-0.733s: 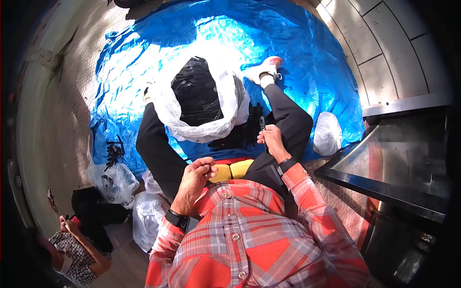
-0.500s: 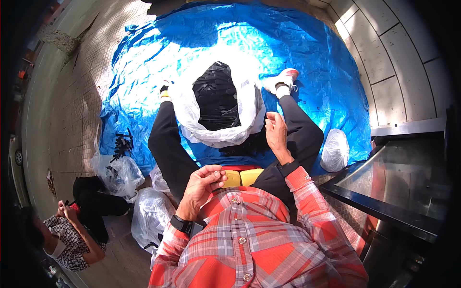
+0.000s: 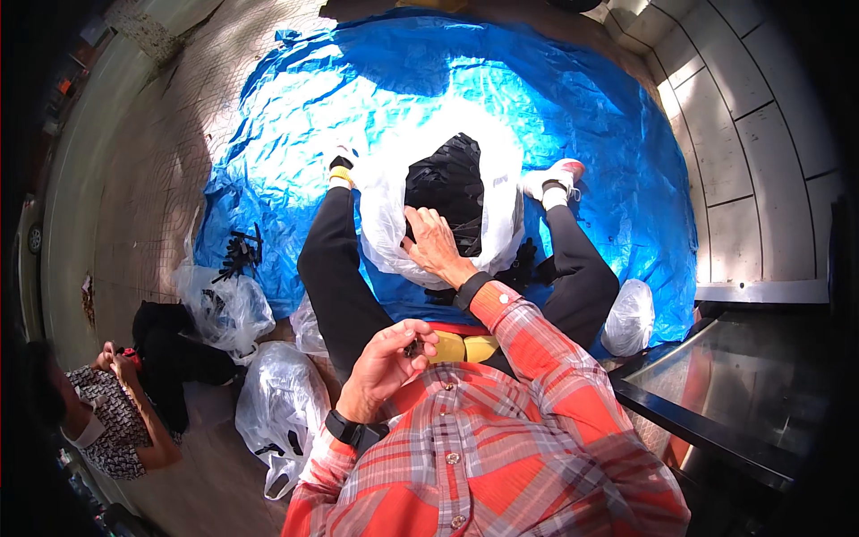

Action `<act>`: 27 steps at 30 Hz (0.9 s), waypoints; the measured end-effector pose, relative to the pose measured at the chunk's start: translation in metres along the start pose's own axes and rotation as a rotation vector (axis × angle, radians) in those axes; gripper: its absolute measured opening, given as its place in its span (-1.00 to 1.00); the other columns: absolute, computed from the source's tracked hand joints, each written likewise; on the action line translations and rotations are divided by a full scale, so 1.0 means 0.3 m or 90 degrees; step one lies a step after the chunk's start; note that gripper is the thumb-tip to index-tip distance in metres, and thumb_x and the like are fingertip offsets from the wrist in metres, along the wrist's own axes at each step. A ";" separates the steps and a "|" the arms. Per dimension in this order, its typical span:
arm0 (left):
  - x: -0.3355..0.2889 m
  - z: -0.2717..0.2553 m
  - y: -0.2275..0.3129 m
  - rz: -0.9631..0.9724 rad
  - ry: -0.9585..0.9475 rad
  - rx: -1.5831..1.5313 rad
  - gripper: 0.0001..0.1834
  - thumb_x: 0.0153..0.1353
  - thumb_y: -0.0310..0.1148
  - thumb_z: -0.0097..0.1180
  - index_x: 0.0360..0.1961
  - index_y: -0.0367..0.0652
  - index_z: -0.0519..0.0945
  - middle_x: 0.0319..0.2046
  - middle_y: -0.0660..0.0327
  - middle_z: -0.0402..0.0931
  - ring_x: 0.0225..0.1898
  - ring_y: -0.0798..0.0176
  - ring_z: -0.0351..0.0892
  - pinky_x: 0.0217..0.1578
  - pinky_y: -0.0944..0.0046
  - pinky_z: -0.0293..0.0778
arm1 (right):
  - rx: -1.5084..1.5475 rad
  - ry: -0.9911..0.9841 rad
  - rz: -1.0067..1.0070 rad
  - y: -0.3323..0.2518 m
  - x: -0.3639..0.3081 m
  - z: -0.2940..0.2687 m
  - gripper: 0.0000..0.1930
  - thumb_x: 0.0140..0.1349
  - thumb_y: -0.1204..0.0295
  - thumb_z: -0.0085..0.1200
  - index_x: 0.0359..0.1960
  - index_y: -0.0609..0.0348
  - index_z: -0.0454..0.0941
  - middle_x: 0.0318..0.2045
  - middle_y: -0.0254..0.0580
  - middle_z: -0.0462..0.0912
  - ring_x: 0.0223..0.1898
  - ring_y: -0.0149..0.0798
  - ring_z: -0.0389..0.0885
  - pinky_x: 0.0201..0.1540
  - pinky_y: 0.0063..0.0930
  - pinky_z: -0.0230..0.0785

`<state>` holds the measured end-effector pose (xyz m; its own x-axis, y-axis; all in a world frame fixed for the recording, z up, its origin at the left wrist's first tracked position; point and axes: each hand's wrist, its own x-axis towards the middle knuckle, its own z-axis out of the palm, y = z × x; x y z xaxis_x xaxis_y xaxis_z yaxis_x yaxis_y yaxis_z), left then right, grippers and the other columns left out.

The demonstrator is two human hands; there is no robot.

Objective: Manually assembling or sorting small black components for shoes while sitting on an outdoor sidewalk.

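Observation:
Between my legs stands a white plastic bag (image 3: 380,240), its mouth wide apart and full of flat black pieces (image 3: 449,179). My right hand (image 3: 433,243) reaches over the bag's near rim, fingers stretched toward the pieces; I see nothing held in it. In front of my belly, my left hand (image 3: 392,356) is closed, with a small dark piece (image 3: 412,347) between thumb and fingers. What kind of piece it is cannot be made out. More black pieces (image 3: 521,265) lie beside the bag, near my right leg.
A blue tarp (image 3: 295,134) spreads under my legs. To the left are a heap of black pieces (image 3: 240,254) and clear plastic bags (image 3: 284,398); another person (image 3: 125,412) sits there. On the right are a white bag (image 3: 629,318) and a glass-topped, black-framed piece (image 3: 725,385).
My right hand has moved left from beside the bag to its near rim. My left hand has turned, and a dark piece now shows in its fingers. The view has shifted somewhat.

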<state>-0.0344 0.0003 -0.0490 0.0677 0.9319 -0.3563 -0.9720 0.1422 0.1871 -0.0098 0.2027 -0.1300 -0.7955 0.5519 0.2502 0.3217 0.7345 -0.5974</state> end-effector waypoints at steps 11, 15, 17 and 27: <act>0.040 0.041 0.011 0.030 0.167 0.207 -0.85 0.13 -0.55 0.02 -0.24 -0.31 0.48 -0.37 0.07 0.54 -0.39 0.27 0.57 -0.39 0.41 0.53 | 0.065 -0.019 0.333 0.192 -0.102 -0.211 -0.77 0.06 0.47 -0.11 -0.32 0.31 0.55 -0.38 0.12 0.59 -0.26 0.02 0.57 -0.12 -0.27 0.37; 0.068 0.058 0.013 0.023 0.172 0.197 -0.83 0.12 -0.55 0.06 -0.24 -0.31 0.48 -0.40 0.09 0.52 -0.43 0.31 0.56 -0.43 0.44 0.51 | 0.054 -0.076 0.333 0.201 -0.106 -0.202 -0.77 0.06 0.43 -0.11 -0.36 0.31 0.53 -0.41 0.12 0.59 -0.28 0.02 0.57 -0.18 -0.20 0.38; 0.070 0.084 0.013 0.037 0.192 0.213 -0.82 0.10 -0.55 0.08 -0.23 -0.30 0.49 -0.41 0.11 0.52 -0.46 0.33 0.54 -0.45 0.45 0.50 | 0.013 -0.054 0.338 0.153 -0.075 -0.176 -0.76 0.07 0.31 0.01 -0.36 0.25 0.49 -0.41 0.10 0.57 -0.30 0.07 0.55 -0.23 -0.14 0.37; 0.067 0.119 0.024 0.137 0.198 0.225 -0.62 0.06 -0.59 0.11 -0.04 -0.37 0.43 -0.27 0.04 0.49 -0.29 0.24 0.55 -0.28 0.42 0.54 | 0.214 0.103 0.272 0.069 -0.077 -0.243 -0.55 -0.02 0.53 0.15 -0.03 0.16 0.35 -0.68 -0.18 0.39 -0.61 -0.18 0.46 -0.48 -0.35 0.32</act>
<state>-0.0321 0.0318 -0.0222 -0.2473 0.8172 -0.5206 -0.8176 0.1123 0.5648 0.0526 0.2341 -0.0927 -0.5334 0.8453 0.0302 0.3952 0.2807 -0.8747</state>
